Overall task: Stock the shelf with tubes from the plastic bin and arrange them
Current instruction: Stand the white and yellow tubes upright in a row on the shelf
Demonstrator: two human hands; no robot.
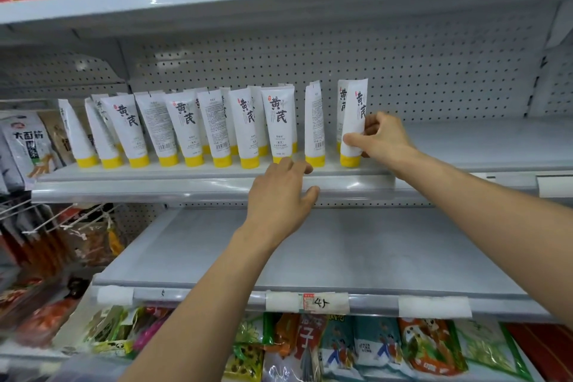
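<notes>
A white tube (353, 121) with a yellow cap is stood cap-down on the middle shelf (186, 175), at 2 o'clock from the view's centre. It is pinched by the right hand (384, 136), with the thumb low on its front and the fingers curled behind its edge. A row of like tubes (186, 124) is ranged from 9 to 12 o'clock on that shelf. The left hand (282, 192) is held loosely curled with nothing gripped, at the shelf's front lip by the row's right end; whether a cap is touched cannot be told.

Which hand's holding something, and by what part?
Right hand grips the rightmost tube by its lower body, above the yellow cap. Left hand holds nothing.
</notes>
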